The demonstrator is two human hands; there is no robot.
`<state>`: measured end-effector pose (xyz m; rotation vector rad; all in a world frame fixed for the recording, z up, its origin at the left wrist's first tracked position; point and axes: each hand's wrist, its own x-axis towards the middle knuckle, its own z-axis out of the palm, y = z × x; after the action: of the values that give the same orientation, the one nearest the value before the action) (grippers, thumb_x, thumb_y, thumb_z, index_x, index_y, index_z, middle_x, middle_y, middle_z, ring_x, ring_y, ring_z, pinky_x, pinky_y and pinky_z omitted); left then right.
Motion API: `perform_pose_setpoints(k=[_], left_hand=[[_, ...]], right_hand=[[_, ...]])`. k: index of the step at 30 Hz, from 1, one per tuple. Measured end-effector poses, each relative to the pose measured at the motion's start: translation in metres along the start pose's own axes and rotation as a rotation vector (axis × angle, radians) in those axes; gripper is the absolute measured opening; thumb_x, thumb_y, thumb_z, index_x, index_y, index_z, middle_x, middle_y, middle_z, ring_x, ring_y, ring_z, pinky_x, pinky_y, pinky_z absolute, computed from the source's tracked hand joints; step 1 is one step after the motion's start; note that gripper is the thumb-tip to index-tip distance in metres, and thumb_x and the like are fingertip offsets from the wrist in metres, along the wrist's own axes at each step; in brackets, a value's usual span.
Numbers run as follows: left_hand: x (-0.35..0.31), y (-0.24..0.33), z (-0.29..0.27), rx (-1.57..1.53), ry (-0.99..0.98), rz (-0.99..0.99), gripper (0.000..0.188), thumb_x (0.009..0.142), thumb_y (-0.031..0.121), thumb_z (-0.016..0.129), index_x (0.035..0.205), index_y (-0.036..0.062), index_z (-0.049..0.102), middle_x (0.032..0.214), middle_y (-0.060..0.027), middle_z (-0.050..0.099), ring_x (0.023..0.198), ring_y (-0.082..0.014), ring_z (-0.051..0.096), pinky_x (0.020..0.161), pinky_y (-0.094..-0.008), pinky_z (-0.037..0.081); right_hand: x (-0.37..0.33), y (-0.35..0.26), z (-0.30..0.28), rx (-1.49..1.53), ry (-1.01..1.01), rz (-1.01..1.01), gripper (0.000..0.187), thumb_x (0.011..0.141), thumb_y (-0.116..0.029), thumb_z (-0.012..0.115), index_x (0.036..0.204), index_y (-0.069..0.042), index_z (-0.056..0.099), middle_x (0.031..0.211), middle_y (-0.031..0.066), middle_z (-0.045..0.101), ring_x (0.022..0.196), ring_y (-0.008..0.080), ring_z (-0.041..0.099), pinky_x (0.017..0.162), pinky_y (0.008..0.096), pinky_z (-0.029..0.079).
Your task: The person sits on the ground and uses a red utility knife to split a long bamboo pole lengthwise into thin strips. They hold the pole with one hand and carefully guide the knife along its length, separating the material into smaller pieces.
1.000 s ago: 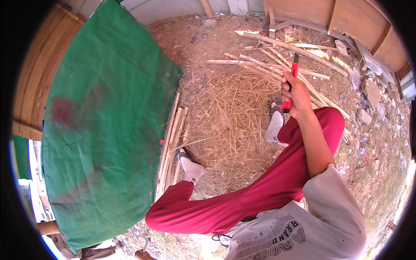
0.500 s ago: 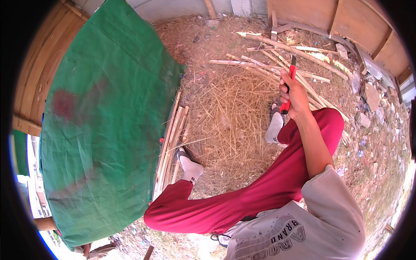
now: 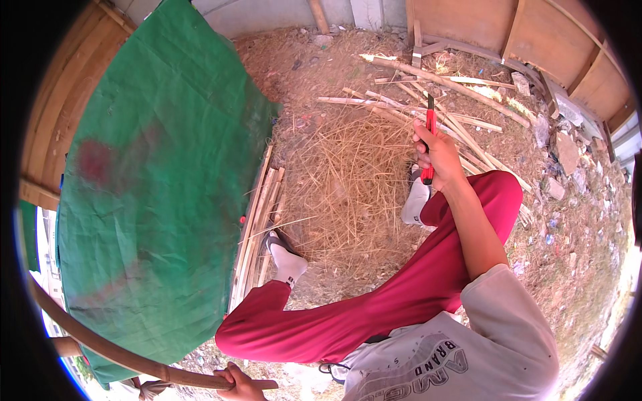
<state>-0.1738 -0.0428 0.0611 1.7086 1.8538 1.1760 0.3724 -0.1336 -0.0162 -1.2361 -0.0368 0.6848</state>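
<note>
Green sheeting (image 3: 160, 187) fills the left side, its right edge beside pale split sticks (image 3: 267, 204). Loose straw (image 3: 354, 180) spreads to their right. Dark printed lettering marks the grey shirt (image 3: 455, 354) at the near right. Near left, a long, curved brown strip (image 3: 134, 361) crosses the sheeting's near edge; the left hand's (image 3: 242, 387) fingers wrap it, its right end jutting past. Farther right, the right hand (image 3: 438, 155) clasps a red-and-black cutter knife (image 3: 430, 123), blade pointing far, well apart from the sheeting.
</note>
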Motion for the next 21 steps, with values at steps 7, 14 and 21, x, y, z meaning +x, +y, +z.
perform_pose_setpoints(k=[7,14,21], left_hand=[[-0.045,0.023,0.066,-0.101,-0.652,-0.162,0.037,0.086,-0.007,0.068,0.066,0.0085,0.04,0.059,0.003,0.042,0.053,-0.0046,0.036,0.049,-0.0248,0.029],[-0.072,0.001,0.107,0.02,-1.044,-0.299,0.032,0.086,0.007,0.075,0.07,0.0061,0.048,0.057,0.0035,0.046,0.051,-0.0044,0.04,0.046,-0.0267,0.032],[-0.085,-0.015,0.121,0.103,-1.153,-0.318,0.033,0.086,0.016,0.076,0.071,0.0056,0.049,0.054,0.0,0.048,0.049,-0.0078,0.042,0.046,-0.0312,0.035]], right_hand=[[-0.005,0.001,0.003,-0.187,-0.019,-0.007,0.034,0.098,-0.039,0.067,0.084,-0.008,0.063,0.063,-0.0064,0.05,0.047,0.0038,0.035,0.045,0.0226,0.027],[-0.008,0.039,0.018,-0.92,-0.128,-0.354,0.044,0.103,-0.039,0.055,0.11,0.002,0.069,0.062,0.0121,0.055,0.056,0.0196,0.052,0.058,0.0399,0.042],[-0.038,0.069,0.051,-0.981,-0.456,-0.359,0.038,0.102,-0.032,0.059,0.118,0.002,0.069,0.071,0.0164,0.062,0.06,0.0222,0.056,0.06,0.037,0.046]])
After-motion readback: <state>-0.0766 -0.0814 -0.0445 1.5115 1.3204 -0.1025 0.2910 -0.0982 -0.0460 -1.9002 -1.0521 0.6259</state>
